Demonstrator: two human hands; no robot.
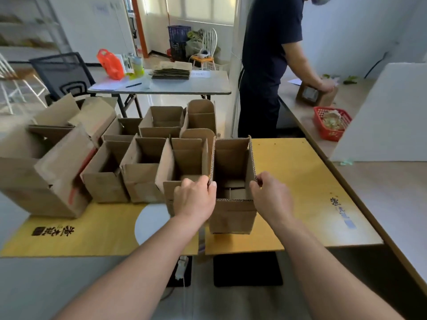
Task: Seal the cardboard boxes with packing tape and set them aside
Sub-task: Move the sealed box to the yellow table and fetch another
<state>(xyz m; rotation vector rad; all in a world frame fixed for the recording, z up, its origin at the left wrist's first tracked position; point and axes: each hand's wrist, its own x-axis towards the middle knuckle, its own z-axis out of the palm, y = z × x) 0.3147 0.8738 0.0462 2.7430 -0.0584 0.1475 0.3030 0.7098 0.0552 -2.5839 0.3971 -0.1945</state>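
Two hands steady one open cardboard box (233, 215), which stands upright at the near edge of the yellow table (300, 181). The left hand (196, 199) curls its fingers over the near end of the box's raised left flap and grips it. The right hand (272, 197) pinches the near corner of the raised right flap. The dim interior seems to show only folded bottom flaps. Just beside it on the left stand further open boxes (143, 172) in rows, with a larger carton (46, 181) at the far left. Behind, a second person (270, 54) rests a hand on a small box (316, 95) on a side counter, near a red basket (332, 123).
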